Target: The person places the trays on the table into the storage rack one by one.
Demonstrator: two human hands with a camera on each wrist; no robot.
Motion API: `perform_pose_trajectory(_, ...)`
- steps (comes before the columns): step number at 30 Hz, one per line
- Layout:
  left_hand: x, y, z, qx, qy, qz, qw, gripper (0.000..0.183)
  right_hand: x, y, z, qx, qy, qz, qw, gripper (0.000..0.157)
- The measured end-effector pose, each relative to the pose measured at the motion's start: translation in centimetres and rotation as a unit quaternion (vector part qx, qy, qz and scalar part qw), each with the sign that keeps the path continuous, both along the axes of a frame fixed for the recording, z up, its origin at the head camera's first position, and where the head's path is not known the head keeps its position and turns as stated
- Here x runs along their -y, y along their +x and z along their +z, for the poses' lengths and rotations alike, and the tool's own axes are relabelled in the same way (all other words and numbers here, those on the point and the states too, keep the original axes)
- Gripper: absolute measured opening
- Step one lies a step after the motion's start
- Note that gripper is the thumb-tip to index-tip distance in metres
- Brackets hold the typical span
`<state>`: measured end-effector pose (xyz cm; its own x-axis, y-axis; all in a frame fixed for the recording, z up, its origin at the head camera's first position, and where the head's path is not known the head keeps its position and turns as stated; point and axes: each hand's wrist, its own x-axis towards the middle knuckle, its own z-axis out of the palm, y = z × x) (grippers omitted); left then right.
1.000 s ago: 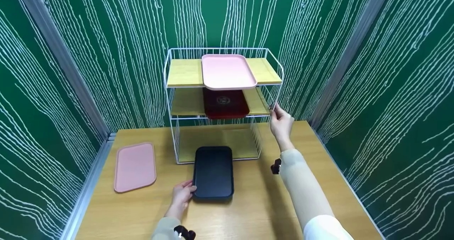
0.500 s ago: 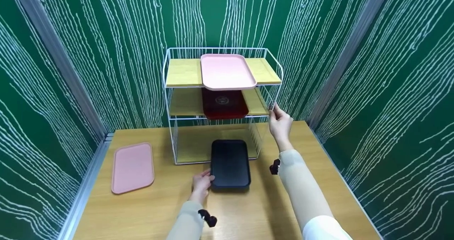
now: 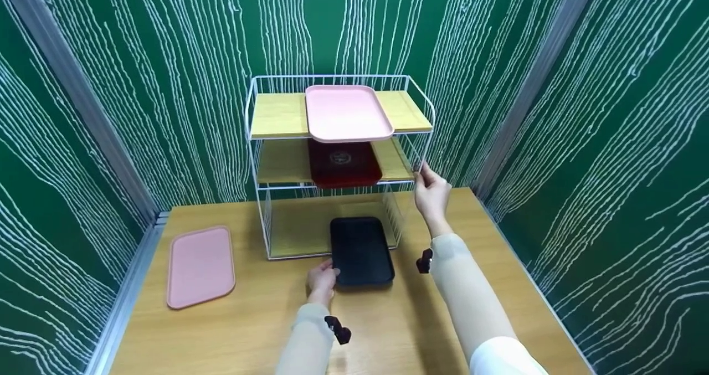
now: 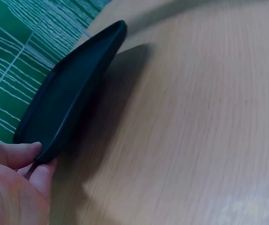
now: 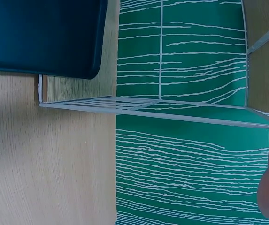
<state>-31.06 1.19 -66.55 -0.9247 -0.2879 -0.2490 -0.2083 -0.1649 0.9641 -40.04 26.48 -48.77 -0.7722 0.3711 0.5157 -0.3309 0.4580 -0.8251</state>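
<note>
My left hand pinches the left edge of a black tray, thumb on top and fingers beneath. In the left wrist view the tray is lifted off the table, its shadow lying apart below it. The tray's far end reaches over the bottom shelf of a white wire rack. With my right hand I grip the rack's right front upright at the middle shelf's height; the fingertips are partly hidden. In the right wrist view the black tray overlaps the bottom level.
A pink tray lies on the top shelf, and a dark red tray with a round emblem on the middle one. Another pink tray lies on the wooden table at left. Green, white-lined walls enclose the table.
The left hand has carried the black tray to the right and then forward, over the rack's bottom shelf. My right hand keeps its grip on the upright. The head view has shifted slightly.
</note>
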Motion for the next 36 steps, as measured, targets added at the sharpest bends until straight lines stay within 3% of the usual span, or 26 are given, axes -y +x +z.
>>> perform_pose_trajectory(5, -0.4, 0.2, 0.1, 0.005, -0.025, 0.001, 0.9997, 0.039, 0.3, -0.2, 0.0, -0.014, 0.017, -0.011, 1.0, 0.037)
perform_pose_trajectory(12, -1.4, -0.2, -0.1, -0.006, -0.021, -0.006, 0.9997, 0.041, 0.4, -0.1, -0.2, -0.014, 0.027, -0.017, 0.999, 0.037)
perform_pose_trajectory(20, -1.0, 0.0, -0.4, -0.024, 0.004, -0.059, 0.998, 0.057, 0.2, 0.0, -0.2, -0.004, 0.014, -0.006, 1.0, 0.038)
perform_pose_trajectory(26, -0.4, -0.1, -1.1, -0.056, -0.009, -0.112, 0.9921, 0.073, 0.2, -0.2, -0.1, -0.013, 0.031, -0.015, 0.999, 0.037)
perform_pose_trajectory(30, -0.3, -0.1, -1.3, -0.075, -0.041, -0.132, 0.9876, 0.082, 0.1, -0.3, -0.1, -0.013, 0.032, -0.017, 0.999, 0.037)
perform_pose_trajectory(33, -0.2, 0.2, -1.6, -0.09, -0.107, -0.134, 0.9811, 0.085, 0.0, -0.3, -0.2, -0.011, 0.032, -0.021, 0.999, 0.037)
perform_pose_trajectory(36, -0.1, 0.7, -2.0, -0.105, -0.182, -0.131, 0.9689, 0.088, -0.1, -0.2, -0.3, -0.008, 0.029, -0.022, 0.999, 0.036)
